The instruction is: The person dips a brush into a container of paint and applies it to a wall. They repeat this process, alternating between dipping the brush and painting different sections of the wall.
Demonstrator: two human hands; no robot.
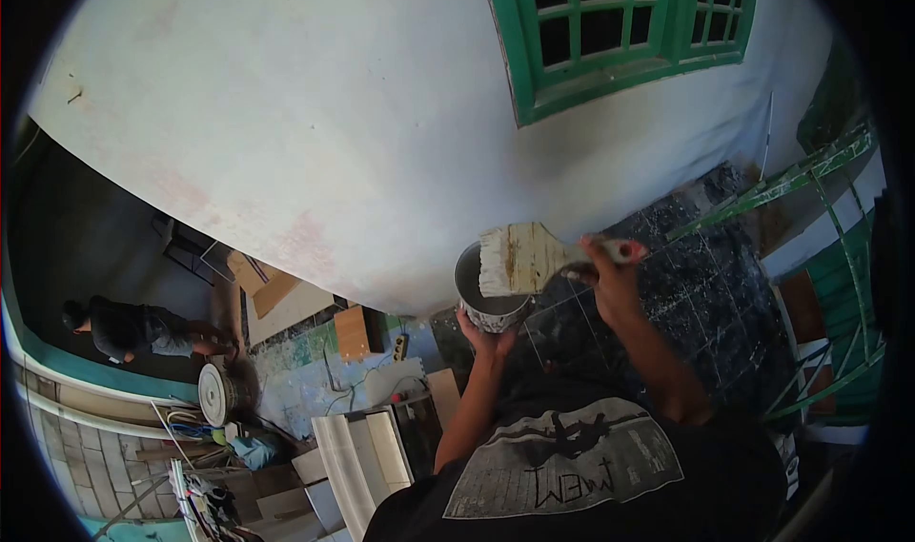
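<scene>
A wide paintbrush [522,259] with white bristles and a wooden ferrule lies across the top right of a small round paint container [493,313]. My right hand [602,273] is closed round the brush's handle, whose end is reddish. Under the container, my left hand [486,335] supports it with the fingers wrapped against its side. The container's wall is smeared with paint, and its inside looks grey. The brush head covers part of the opening. Both hands are in front of the white wall [334,113].
A green-framed window [610,27] is high on the wall. Green metal scaffolding [782,184] stands at the right. Dark tiles [667,285] cover the floor. At the left, another person [143,330] is near a round bucket [219,394]. Boards [353,332] and cables lie on the floor.
</scene>
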